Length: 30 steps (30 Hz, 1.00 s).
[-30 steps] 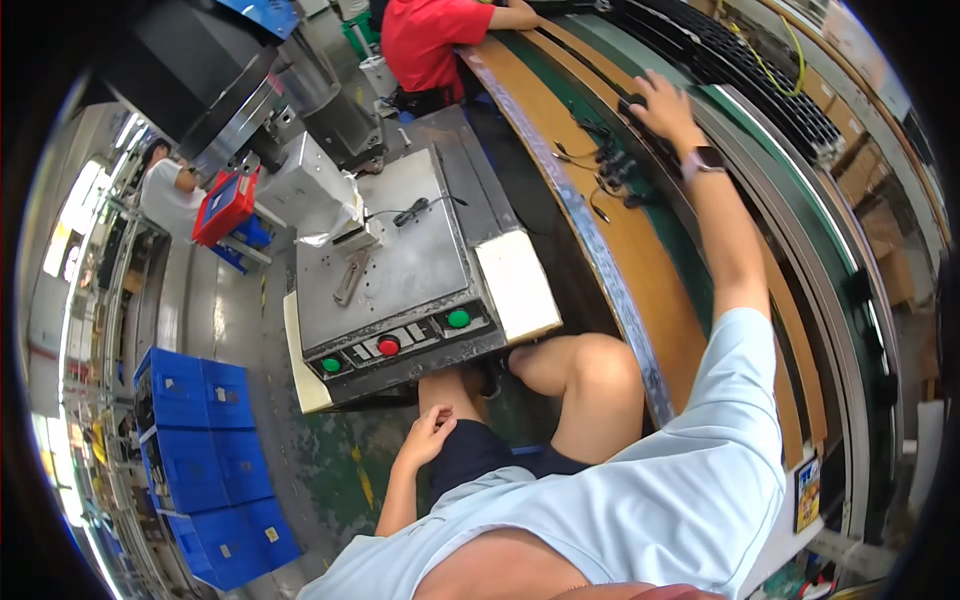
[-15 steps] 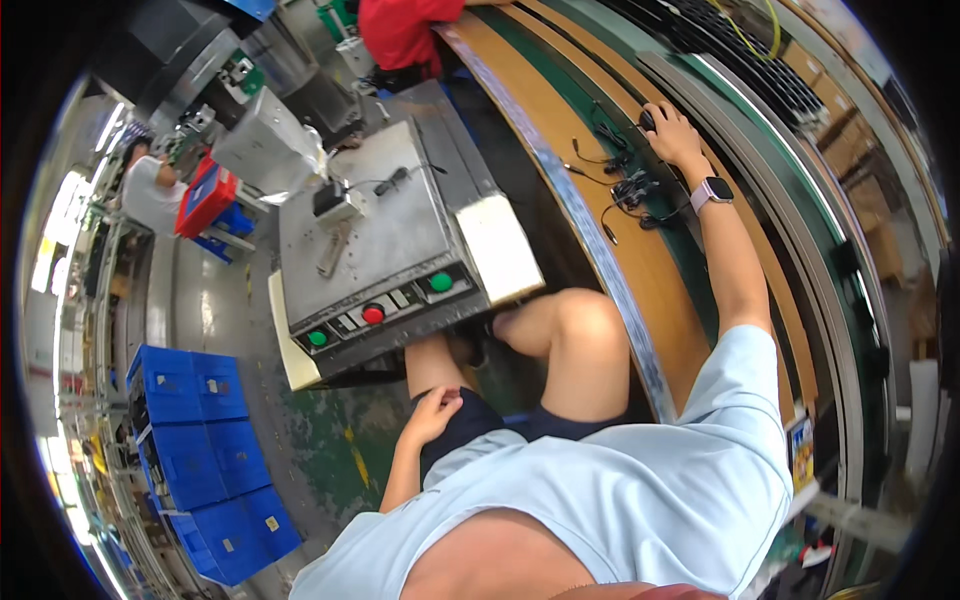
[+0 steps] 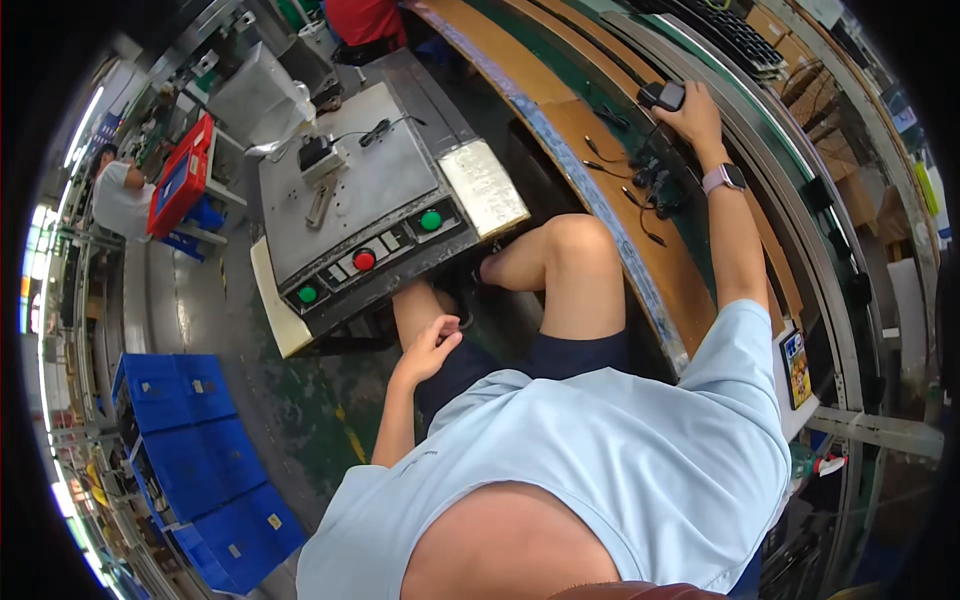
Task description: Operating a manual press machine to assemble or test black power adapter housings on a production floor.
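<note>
My right hand [image 3: 695,118] is stretched out over the green conveyor belt at the upper right. Its fingers are closed on a black power adapter [image 3: 668,97], one face of which shows. Below that hand, several black cables with plugs [image 3: 655,185] lie in a tangle across the belt and its wooden border. My left hand [image 3: 430,350] hovers at my lap near my thigh, fingers loosely bent and a little apart, holding nothing. In front of me, on the metal top of a machine [image 3: 375,165], a black adapter [image 3: 316,153] sits in a small metal fixture with its cable [image 3: 375,132] trailing beside it.
The machine's front panel carries two green buttons [image 3: 430,220] and a red one [image 3: 364,260]. Blue bins [image 3: 200,440] are stacked at the left. A red-framed stand [image 3: 183,178] is near a seated person [image 3: 120,190]. Another person in red [image 3: 365,20] is at the far end.
My right hand has lifted the black adapter, which now shows more fully between the fingers. My left hand stays at my lap. The whole view has shifted slightly.
</note>
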### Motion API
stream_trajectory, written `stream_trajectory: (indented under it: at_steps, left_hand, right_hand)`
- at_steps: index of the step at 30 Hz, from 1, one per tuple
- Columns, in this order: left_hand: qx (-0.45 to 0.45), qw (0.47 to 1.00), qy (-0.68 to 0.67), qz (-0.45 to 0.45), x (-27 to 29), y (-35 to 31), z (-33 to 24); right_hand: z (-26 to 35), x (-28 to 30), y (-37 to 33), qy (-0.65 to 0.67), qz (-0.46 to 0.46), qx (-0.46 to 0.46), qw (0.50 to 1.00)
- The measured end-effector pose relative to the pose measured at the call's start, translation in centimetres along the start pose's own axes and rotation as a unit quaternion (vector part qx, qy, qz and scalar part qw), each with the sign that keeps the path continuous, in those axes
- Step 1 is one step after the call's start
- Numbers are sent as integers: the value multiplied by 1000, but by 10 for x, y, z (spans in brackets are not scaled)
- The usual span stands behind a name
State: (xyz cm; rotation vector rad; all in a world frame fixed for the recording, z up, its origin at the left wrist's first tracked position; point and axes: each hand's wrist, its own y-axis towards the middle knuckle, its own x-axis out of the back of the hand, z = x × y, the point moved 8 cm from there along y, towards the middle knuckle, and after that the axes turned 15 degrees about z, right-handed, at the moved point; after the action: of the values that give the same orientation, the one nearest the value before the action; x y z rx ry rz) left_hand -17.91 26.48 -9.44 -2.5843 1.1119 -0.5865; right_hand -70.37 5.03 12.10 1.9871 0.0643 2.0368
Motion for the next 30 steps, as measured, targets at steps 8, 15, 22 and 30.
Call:
stream_trajectory:
  at_steps: [8, 15, 22, 30]
  left_hand:
    - [-219, 975, -18, -11, 60, -18, -176]
    - [-557, 799, -33, -224, 87, -62, -359]
    - [-538, 802, 67, -250, 82, -76, -343]
    - [-528, 782, 150, -295, 72, -92, -345]
  right_hand:
    - [155, 172, -96, 232, -265, 253, 901]
    - [266, 196, -176, 400, -246, 448, 761]
    - [285, 163, -195, 594, 6, 448, 669]
    - [294, 159, -196, 598, 57, 454, 658]
